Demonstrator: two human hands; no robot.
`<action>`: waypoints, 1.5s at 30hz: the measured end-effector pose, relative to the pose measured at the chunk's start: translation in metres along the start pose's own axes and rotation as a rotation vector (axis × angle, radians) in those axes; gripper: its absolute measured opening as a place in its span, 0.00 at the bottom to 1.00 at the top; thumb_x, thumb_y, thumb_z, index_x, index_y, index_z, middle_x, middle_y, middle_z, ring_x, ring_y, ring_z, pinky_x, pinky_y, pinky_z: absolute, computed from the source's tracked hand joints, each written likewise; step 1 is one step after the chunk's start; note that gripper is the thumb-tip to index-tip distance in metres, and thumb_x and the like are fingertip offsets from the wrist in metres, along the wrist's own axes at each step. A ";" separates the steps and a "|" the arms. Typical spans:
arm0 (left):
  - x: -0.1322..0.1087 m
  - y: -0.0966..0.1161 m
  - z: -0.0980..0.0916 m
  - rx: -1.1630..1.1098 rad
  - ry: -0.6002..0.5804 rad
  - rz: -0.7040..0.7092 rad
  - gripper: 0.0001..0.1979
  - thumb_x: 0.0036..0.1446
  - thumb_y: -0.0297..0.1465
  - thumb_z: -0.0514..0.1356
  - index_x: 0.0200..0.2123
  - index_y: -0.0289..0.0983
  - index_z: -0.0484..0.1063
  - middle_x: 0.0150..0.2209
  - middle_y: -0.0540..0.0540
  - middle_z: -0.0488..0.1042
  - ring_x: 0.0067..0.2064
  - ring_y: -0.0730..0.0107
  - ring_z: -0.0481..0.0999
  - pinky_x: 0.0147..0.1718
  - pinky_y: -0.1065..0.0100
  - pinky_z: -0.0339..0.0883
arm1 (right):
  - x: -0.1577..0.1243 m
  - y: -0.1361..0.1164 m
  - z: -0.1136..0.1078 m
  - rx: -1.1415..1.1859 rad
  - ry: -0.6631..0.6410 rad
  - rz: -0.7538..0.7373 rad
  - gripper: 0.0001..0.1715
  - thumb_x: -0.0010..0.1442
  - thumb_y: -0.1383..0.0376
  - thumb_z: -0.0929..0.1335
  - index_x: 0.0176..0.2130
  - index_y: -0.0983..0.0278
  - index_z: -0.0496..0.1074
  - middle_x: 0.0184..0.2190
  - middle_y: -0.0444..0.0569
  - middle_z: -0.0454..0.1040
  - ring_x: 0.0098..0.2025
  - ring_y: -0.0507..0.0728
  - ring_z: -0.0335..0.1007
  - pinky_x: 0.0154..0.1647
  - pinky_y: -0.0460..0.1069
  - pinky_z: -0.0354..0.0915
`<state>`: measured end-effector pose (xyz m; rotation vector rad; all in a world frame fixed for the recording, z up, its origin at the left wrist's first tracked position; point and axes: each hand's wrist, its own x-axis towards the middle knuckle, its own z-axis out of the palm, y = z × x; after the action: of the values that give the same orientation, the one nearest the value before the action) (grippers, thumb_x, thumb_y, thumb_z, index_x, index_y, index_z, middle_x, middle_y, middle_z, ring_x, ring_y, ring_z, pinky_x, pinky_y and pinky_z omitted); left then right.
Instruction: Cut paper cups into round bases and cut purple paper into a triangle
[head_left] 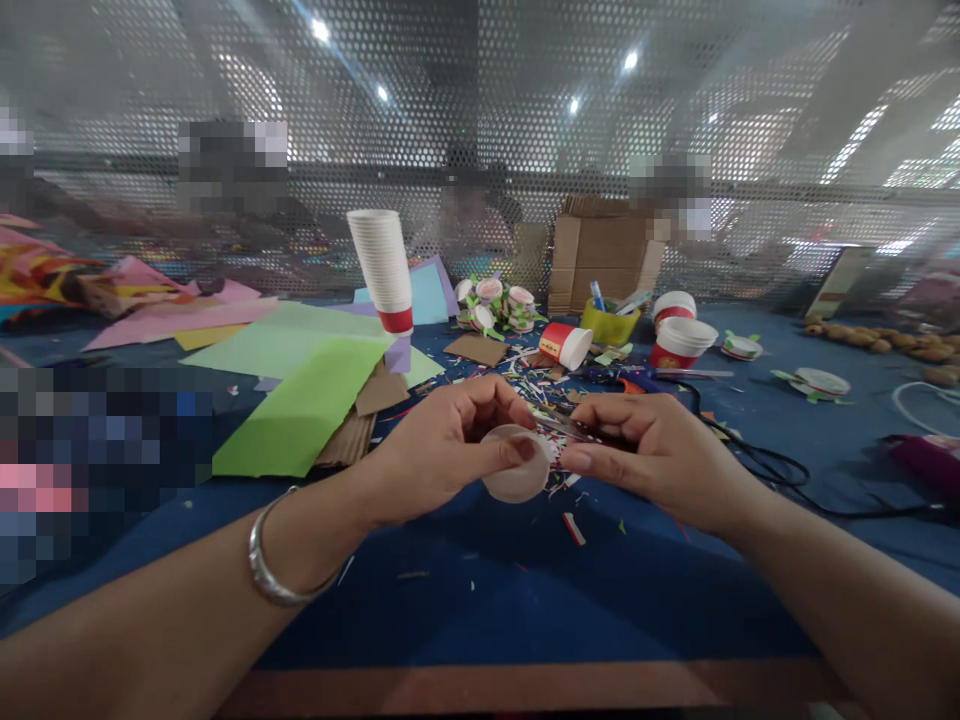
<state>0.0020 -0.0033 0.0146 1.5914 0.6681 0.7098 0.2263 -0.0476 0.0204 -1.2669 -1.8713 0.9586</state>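
A perforated metal screen [420,70] stands across the far side, behind the blue-covered bench [480,610]. Brown cardboard [600,260] stands upright at the far edge, right of the middle. Far left of the hands, a pale green sheet [277,335] lies partly under a bright green sheet [300,415]. A tall, leaning stack of paper cups [380,265] rises beyond them, red at its foot.

The left hand [439,455] grasps a round, whitish disc-like piece [521,482] between thumb and fingers, near the middle of the bench. The right hand [667,460] grips a slim metal-bladed tool [559,428], its tip close to the piece; the fingers hide most of it, and whether tip and piece touch cannot be told.

Far right of the hands, a yellow-green container [609,325] holds pens. A red-and-white cup [555,343] lies on its side just left of it; an upright cup [682,345] is to its right. Farther off, small round paper pieces with green trim [489,290] sit clustered. Smallest are the paper scraps [574,528] strewn around and beneath the hands.
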 end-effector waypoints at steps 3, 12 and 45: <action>-0.001 -0.003 0.002 -0.065 -0.045 0.017 0.11 0.58 0.32 0.69 0.36 0.36 0.69 0.31 0.52 0.74 0.31 0.77 0.72 0.30 0.75 0.65 | 0.002 0.003 0.007 0.073 -0.029 0.037 0.21 0.57 0.49 0.76 0.33 0.65 0.76 0.29 0.43 0.69 0.32 0.51 0.62 0.31 0.46 0.58; -0.003 -0.003 0.016 -0.383 -0.026 0.012 0.12 0.55 0.26 0.72 0.33 0.35 0.69 0.31 0.53 0.78 0.31 0.80 0.77 0.31 0.78 0.70 | -0.004 0.001 0.006 0.514 -0.185 0.050 0.16 0.59 0.55 0.76 0.34 0.64 0.75 0.30 0.43 0.72 0.31 0.49 0.64 0.33 0.45 0.62; -0.005 -0.008 0.023 -0.150 0.315 0.272 0.10 0.60 0.33 0.69 0.37 0.41 0.69 0.28 0.56 0.71 0.25 0.80 0.69 0.25 0.75 0.66 | -0.007 0.001 0.007 -0.173 0.146 -0.191 0.25 0.70 0.49 0.65 0.29 0.63 0.71 0.23 0.40 0.62 0.26 0.50 0.57 0.27 0.47 0.54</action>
<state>0.0160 -0.0205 0.0037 1.4594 0.6129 1.2021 0.2230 -0.0554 0.0156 -1.1965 -1.9511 0.5997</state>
